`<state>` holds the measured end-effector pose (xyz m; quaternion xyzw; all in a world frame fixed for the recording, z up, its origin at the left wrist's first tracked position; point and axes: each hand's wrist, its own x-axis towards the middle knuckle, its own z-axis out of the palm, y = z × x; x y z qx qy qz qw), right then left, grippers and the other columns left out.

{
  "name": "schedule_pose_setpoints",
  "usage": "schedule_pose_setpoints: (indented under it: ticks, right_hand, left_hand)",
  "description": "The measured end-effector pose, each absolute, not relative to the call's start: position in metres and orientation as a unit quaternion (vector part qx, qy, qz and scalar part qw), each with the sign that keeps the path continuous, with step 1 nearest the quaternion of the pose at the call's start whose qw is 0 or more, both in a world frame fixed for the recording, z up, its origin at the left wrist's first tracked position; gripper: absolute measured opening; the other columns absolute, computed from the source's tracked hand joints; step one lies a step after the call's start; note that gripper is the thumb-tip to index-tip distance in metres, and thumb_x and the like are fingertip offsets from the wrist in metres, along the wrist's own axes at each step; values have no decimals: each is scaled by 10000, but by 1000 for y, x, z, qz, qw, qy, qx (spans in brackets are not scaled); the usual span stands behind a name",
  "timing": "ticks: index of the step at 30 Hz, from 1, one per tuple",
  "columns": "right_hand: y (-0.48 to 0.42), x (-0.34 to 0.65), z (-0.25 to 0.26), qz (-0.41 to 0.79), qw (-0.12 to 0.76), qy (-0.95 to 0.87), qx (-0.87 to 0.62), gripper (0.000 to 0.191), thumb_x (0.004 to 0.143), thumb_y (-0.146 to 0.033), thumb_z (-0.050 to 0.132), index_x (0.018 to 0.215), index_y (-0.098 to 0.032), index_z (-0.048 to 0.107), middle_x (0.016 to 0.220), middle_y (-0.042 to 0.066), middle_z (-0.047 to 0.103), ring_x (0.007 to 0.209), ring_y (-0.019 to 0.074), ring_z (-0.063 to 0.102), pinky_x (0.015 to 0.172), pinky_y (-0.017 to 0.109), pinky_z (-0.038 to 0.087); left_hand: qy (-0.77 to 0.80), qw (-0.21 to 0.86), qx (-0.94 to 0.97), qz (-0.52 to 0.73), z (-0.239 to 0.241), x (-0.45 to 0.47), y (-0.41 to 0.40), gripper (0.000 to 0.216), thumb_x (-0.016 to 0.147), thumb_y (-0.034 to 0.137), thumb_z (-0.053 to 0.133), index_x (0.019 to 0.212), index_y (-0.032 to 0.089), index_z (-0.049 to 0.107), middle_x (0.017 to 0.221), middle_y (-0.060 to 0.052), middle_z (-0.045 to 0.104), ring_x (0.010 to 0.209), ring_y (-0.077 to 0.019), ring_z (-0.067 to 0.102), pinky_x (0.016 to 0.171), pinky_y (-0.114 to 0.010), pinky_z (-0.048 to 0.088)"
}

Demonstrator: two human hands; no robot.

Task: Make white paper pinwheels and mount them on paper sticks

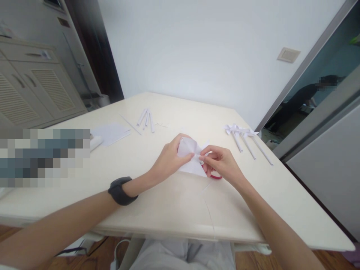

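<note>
Over the middle of the table [168, 210], left grip [172, 153] and right grip [222, 162] pinch one paper [186, 147]; toward the table's far left lie four tubes [147, 118], toward its far right three pinwheels [239, 131]. The paper is white, creased, folds gathered centrally.

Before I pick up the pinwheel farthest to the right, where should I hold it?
Probably the near half of its paper stick, coming from your side, at the right. The stick lies pointing toward you, with table to its right, while the folded paper blades at the far end look thin and crowd the next pinwheel.
</note>
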<state>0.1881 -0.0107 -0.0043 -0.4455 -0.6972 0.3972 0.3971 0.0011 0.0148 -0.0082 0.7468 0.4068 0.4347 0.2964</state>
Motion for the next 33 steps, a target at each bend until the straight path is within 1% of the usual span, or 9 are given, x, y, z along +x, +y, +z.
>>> schedule_pose_setpoints:
  ticks: [4, 8, 13, 17, 20, 24, 33]
  right_hand:
    - [-10, 187, -7, 381, 401, -695, -460, 157, 805, -351, 588, 771, -197, 590, 514, -23, 600, 385, 124, 560, 407, 213, 409]
    - [-11, 186, -6, 370, 408, -695, -464, 157, 797, -344, 597, 756, -192, 590, 517, -24, 598, 394, 116, 554, 415, 211, 413]
    - [-10, 186, -2, 427, 417, -677, -431, 134, 793, -312, 606, 760, -184, 587, 520, -27, 596, 410, 116, 564, 436, 215, 440]
    - [-9, 186, -4, 447, 408, -669, -432, 178, 778, -350, 627, 752, -181, 579, 511, -24, 601, 401, 122, 567, 424, 217, 433]
    - [-8, 186, -6, 433, 407, -672, -442, 204, 769, -372, 635, 734, -181, 570, 524, -20, 608, 410, 121, 568, 430, 218, 434]
    - [-8, 187, -8, 415, 402, -679, -454, 192, 787, -362, 611, 735, -182, 573, 538, -15, 611, 426, 122, 574, 445, 223, 443]
    - [-10, 184, -8, 392, 403, -684, -464, 205, 779, -370, 616, 709, -183, 567, 538, -17, 599, 434, 118, 563, 441, 220, 424]
  left_hand:
    - [398, 303, 747, 438, -8, 2, 12, 261, 735, 238, 573, 990, 242, 515, 897, 14, 597, 800, -184, 573, 676, -269, 440]
    - [393, 334, 735, 441, -10, 1, 14, 270, 723, 255, 594, 982, 234, 521, 866, 8, 592, 784, -188, 574, 649, -267, 439]
    - [375, 360, 722, 456, -10, 1, 17, 286, 724, 278, 613, 987, 225, 514, 864, 3, 586, 788, -180, 575, 657, -264, 436]
    - [361, 374, 723, 455, -9, 1, 15, 288, 733, 276, 613, 994, 227, 502, 866, 4, 582, 790, -171, 575, 666, -255, 435]
    - [362, 375, 729, 445, -7, 1, 13, 269, 742, 258, 597, 992, 234, 501, 866, 10, 583, 781, -165, 572, 660, -249, 434]
    - [374, 368, 728, 442, -6, 2, 11, 270, 734, 273, 601, 984, 234, 508, 855, 8, 585, 762, -169, 573, 640, -252, 435]
    - [389, 352, 729, 440, -6, 3, 9, 293, 713, 264, 608, 992, 237, 524, 823, 14, 593, 721, -169, 564, 616, -254, 425]
